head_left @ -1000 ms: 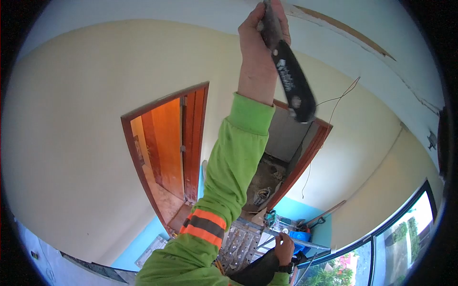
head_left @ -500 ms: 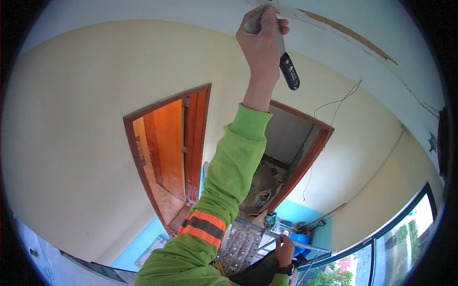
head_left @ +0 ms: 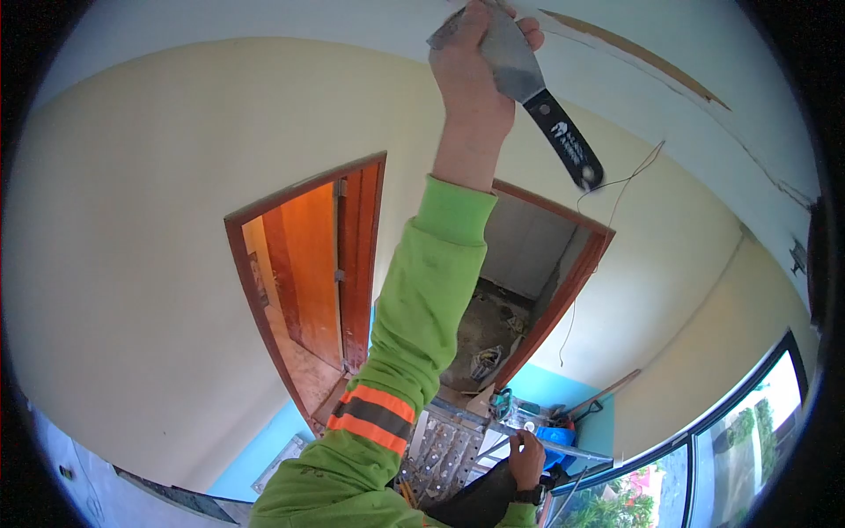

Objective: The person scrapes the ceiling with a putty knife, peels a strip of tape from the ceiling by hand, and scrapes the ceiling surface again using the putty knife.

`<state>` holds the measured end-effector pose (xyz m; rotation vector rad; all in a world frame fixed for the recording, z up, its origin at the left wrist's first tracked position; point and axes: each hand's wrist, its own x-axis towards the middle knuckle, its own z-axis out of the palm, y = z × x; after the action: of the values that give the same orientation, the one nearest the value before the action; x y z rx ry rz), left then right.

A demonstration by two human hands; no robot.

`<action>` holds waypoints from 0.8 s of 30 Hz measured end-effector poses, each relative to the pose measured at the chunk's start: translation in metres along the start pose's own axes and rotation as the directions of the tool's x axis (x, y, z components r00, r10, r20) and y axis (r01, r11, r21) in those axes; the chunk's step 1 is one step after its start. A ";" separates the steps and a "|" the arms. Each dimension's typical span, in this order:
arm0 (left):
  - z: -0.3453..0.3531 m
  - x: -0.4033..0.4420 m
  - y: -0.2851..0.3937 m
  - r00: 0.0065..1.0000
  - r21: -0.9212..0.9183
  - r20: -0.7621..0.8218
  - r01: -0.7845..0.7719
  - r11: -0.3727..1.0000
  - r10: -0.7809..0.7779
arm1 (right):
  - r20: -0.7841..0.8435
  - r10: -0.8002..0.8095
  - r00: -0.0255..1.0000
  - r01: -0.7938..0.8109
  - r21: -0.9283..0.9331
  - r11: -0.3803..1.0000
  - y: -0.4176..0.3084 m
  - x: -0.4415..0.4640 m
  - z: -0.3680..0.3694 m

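My left hand (head_left: 471, 66) is raised to the white ceiling surface at the top. It is closed around the metal blade of a putty knife (head_left: 519, 66), whose black handle slants down to the right past my wrist. A flat grey edge (head_left: 444, 31) sticks out left of my thumb; I cannot tell whether it belongs to the same knife. Low in the view, my right hand (head_left: 527, 461), with a dark watch at the wrist, has its fingers curled beside a metal rail (head_left: 576, 453). What those fingers hold, if anything, is hidden.
A long brown gap (head_left: 634, 57) and a crack run along the ceiling. Loose wires (head_left: 627, 182) hang near the right doorway (head_left: 556, 339). An orange door (head_left: 304, 273) stands at left. Below are a perforated metal platform (head_left: 440, 453), a blue container (head_left: 556, 437) and windows (head_left: 616, 502).
The putty knife has turned in my left hand, so more blade shows and its handle swings out to the right. My left hand is slightly lower. My right hand has barely moved.
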<state>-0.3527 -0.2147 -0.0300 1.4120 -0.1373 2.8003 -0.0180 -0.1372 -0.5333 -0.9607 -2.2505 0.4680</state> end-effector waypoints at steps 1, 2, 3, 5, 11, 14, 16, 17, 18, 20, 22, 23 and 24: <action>-0.020 0.012 -0.006 0.960 -0.345 0.160 0.273 0.898 -0.230 | 0.010 0.009 1.000 -0.009 -0.003 1.000 0.002 0.000 0.000; -0.019 0.013 0.001 0.848 -0.585 0.382 0.529 0.615 -0.366 | 0.019 0.017 1.000 -0.017 -0.006 1.000 0.004 0.001 0.000; -0.012 0.009 -0.001 0.841 -0.762 0.287 0.491 0.423 -0.459 | 0.018 0.014 1.000 -0.014 -0.004 1.000 0.004 0.002 0.001; -0.010 -0.002 0.007 0.781 -0.781 0.417 0.570 0.257 -0.466 | -0.001 0.002 1.000 -0.002 0.006 1.000 0.003 0.002 0.001; -0.007 -0.021 0.005 0.926 -0.537 0.203 0.377 0.755 -0.318 | 0.020 0.014 1.000 -0.014 0.022 1.000 0.001 0.003 0.002; 0.006 -0.020 0.005 0.999 -0.128 0.047 0.019 0.992 -0.013 | 0.017 0.004 1.000 -0.004 0.007 1.000 0.003 0.002 0.001; 0.014 -0.018 0.010 0.999 0.136 0.015 -0.035 0.990 0.034 | 0.012 0.012 1.000 -0.012 0.008 1.000 0.003 0.002 0.000; 0.015 -0.018 0.009 0.999 0.137 0.016 -0.037 0.990 0.035 | 0.006 0.018 1.000 -0.018 0.011 1.000 0.002 0.003 0.000; 0.015 -0.018 0.008 0.999 0.139 0.011 -0.033 0.990 0.032 | 0.006 0.017 1.000 -0.017 0.013 1.000 0.001 0.004 0.000; 0.015 -0.019 0.007 1.000 0.142 0.002 -0.024 0.990 0.024 | 0.015 0.015 1.000 -0.015 0.020 1.000 -0.004 0.003 -0.001; 0.014 -0.019 0.005 0.996 0.104 0.051 -0.083 0.991 0.078 | 0.011 0.004 1.000 -0.005 0.021 1.000 -0.005 0.003 0.000; 0.014 -0.018 0.002 0.996 0.103 0.049 -0.081 0.991 0.077 | 0.004 -0.011 1.000 0.010 0.023 1.000 -0.004 0.003 0.000; 0.014 -0.017 -0.001 0.995 0.093 0.036 -0.096 0.991 0.093 | 0.003 -0.010 1.000 0.010 0.022 1.000 -0.001 0.003 0.001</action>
<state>-0.3313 -0.2141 -0.0350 1.5088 -0.0740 2.8982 -0.0209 -0.1358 -0.5326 -0.9379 -2.2475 0.4891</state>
